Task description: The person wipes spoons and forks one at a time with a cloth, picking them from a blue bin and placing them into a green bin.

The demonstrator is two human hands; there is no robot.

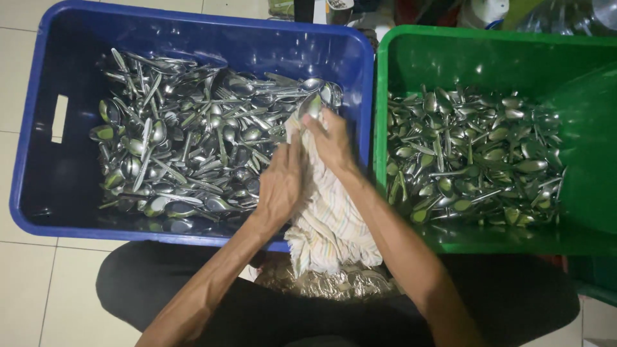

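Now | left hand (281, 183) grip clenched on striped cloth (331, 225) | right hand (332, 142) pinching spoon (311, 105) in cloth

Two glossy moulded plastic crates — a blue crate (38, 115) and a green crate (578, 193) — hold heaps of polished metal spoons (186, 148) that glint with bright highlights. Between them, a soft woven cloth (331, 225), off-white with faint stripes and a frayed edge, looks matt and crumpled. The floor (26, 283) is smooth pale tile — slightly shiny.

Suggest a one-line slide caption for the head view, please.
Both hands, left hand and right hand, rub a spoon with a striped cloth between two cutlery-filled crates.
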